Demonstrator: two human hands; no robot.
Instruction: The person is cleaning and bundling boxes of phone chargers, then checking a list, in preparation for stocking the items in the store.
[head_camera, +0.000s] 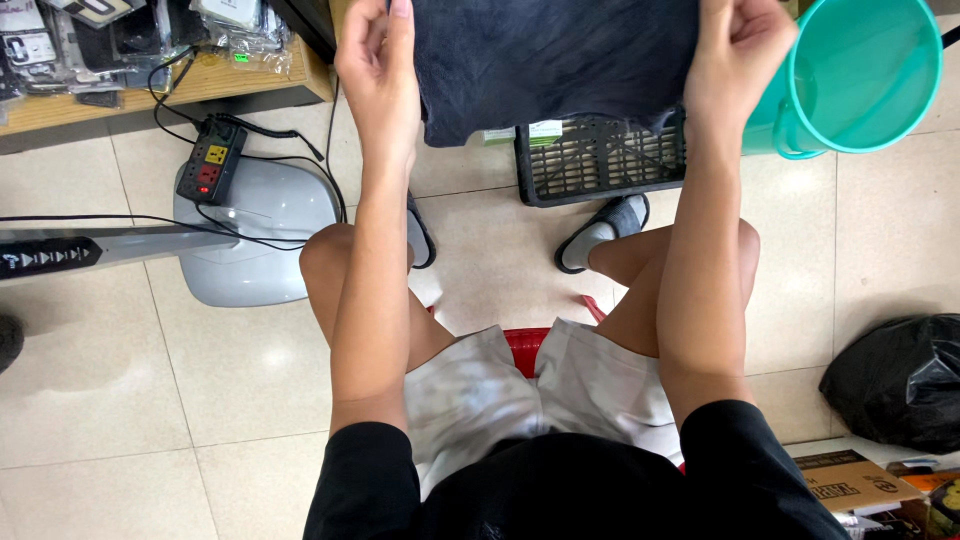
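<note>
step: spreading dark cloth (555, 60), held taut above black crate (600, 160) | left hand (375, 60), right hand (735, 55) each pinching an upper edge | next: likely calling for even tension, matched corners

Seated on a red stool (527, 345), looking down past bare knees and white shorts (540, 390) to a pale tiled floor (200, 390). Holding a dark blue-grey cloth (550, 60) stretched out in front, left hand (378, 55) pinching its left edge and right hand (738, 50) clenched on its right edge, above a black slotted crate (600, 160) with a teal plastic bucket (860, 75) just beside the right hand. Off to the left, a black power strip (211, 160) with trailing cables resting on a grey fan base (255, 235); at lower right, a black plastic bag (900, 380) and a cardboard box (855, 480).
</note>
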